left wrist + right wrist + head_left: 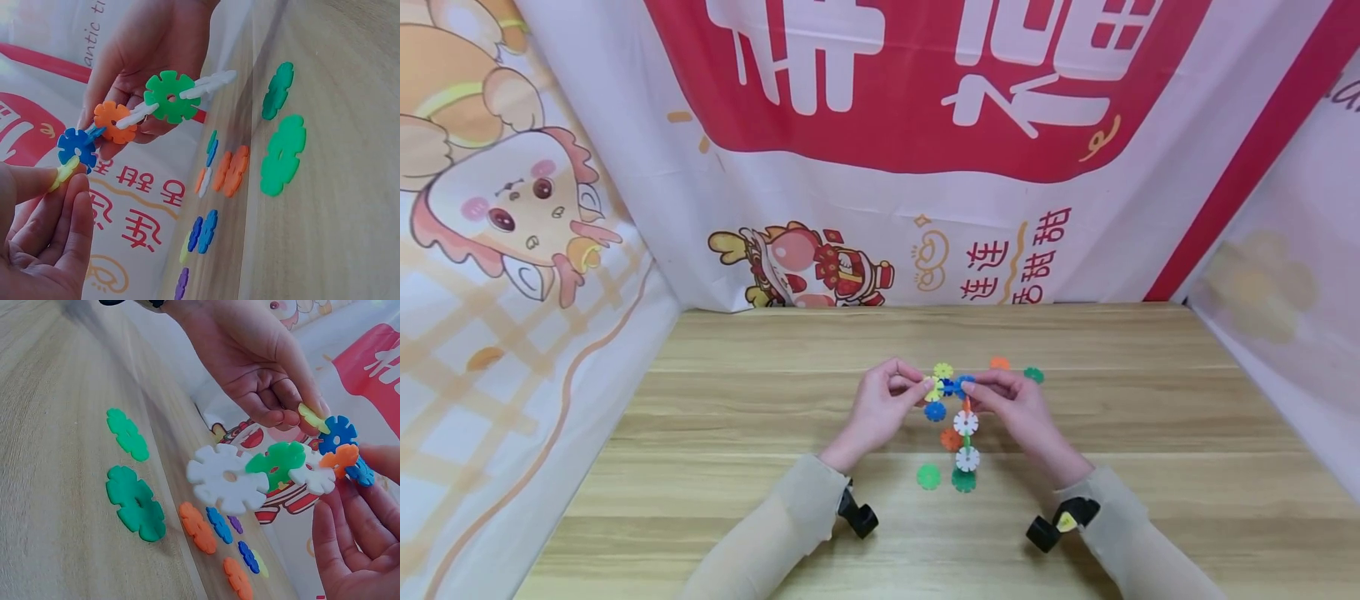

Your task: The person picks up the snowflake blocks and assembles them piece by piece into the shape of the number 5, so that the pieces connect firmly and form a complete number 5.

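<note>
Both hands hold a chain of notched plastic snowflake discs above the wooden table. My left hand [880,408] pinches the yellow disc [312,417] at one end between thumb and fingers. A blue disc [337,434] is slotted into the yellow one, with a second blue disc [360,472] joined to it. My right hand [1018,408] pinches this second blue disc, its fingers partly hiding it. From there hang an orange disc [115,122], a white disc [966,423], a green disc [172,98] and another white disc [228,479] at the free end.
Loose discs lie on the table [715,433]: light green [928,477] and dark green [134,503] ones nearest, an orange disc [951,439] and a blue disc [935,412] under the hands. A purple disc [181,284] lies farther off. Printed cloth [700,225] hangs behind and at both sides.
</note>
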Demonstrator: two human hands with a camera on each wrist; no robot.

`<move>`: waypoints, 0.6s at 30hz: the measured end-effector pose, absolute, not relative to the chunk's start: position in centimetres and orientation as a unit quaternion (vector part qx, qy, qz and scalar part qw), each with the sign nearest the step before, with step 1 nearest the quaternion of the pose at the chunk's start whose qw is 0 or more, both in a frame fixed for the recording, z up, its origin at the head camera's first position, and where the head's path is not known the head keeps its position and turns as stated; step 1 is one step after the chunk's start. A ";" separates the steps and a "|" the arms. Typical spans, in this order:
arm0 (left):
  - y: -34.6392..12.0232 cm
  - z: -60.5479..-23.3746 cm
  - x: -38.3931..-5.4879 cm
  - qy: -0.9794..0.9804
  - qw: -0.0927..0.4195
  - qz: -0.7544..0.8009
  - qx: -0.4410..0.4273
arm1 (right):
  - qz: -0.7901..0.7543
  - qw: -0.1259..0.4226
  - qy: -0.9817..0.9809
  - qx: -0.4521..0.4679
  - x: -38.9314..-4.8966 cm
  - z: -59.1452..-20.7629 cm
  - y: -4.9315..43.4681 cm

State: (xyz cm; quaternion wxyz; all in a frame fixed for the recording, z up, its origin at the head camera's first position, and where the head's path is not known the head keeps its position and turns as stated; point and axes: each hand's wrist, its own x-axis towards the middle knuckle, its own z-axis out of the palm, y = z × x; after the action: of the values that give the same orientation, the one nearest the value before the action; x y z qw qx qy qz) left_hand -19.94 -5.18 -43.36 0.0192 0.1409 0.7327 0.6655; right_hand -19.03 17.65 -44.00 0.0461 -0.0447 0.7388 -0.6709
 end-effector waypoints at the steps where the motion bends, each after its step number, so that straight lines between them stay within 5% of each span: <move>1: -5.2 -43.4 -20.0 0.733 0.020 0.666 0.139 | -0.668 0.048 0.741 -0.048 -19.0 -44.0 17.6; 18: -5.2 -43.1 -20.0 0.739 0.033 0.663 0.117 | -0.648 0.017 0.752 -0.122 -19.0 -43.9 17.9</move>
State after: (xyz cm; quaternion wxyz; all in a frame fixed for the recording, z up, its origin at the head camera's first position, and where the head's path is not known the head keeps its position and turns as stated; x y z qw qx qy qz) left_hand -19.98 -5.25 -43.09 0.0331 0.1174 0.7385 0.6631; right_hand -19.04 17.91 -43.90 0.0166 -0.1221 0.7518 -0.6478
